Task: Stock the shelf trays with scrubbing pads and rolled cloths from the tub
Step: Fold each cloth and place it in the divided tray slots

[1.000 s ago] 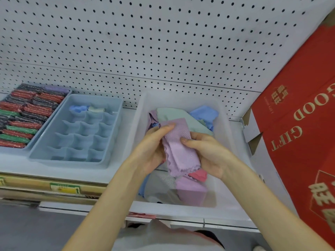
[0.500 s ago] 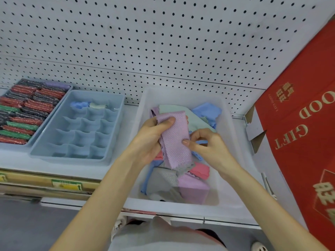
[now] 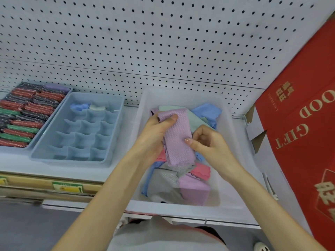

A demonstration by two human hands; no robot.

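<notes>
Just above tub (image 3: 233, 160), purple cloth (image 3: 178, 140) between left hand (image 3: 154, 136), right hand (image 3: 208, 144)

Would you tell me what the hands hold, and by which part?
A purple cloth: left hand grips its upper end, right hand pinches its right edge.

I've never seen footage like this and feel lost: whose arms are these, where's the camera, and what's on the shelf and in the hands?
No machine: these are a person's bare hands, filmed by one camera worn on their head, looking down. The left hand grips a lilac cloth and the right hand pinches its edge, above a clear tub of loose cloths. On the shelf to the left sit a blue divided tray holding two rolled cloths, and red, green and dark pads beyond it.
</notes>
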